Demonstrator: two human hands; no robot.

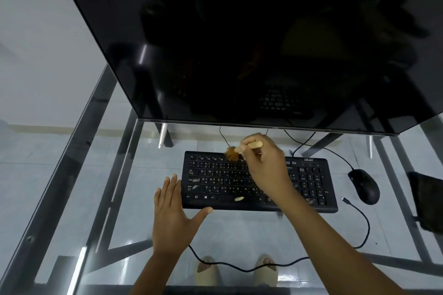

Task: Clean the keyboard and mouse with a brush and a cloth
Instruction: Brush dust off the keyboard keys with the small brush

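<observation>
The right hand hides the keyboard's middle keys. The brush bristles are blurred. A dark object is cut off at right.

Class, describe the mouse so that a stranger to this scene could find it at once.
Start at the big dark monitor on the glass desk. Below it lies a black keyboard; the mouse sits just beyond its right end: small, rounded, black, keyless.

Bare arms, sandalled feet

I see my left hand and right hand with no gloves, rings or watch, forearms uncovered with no sleeve showing, and pale beige open-toed slide sandals on both feet below.
</observation>
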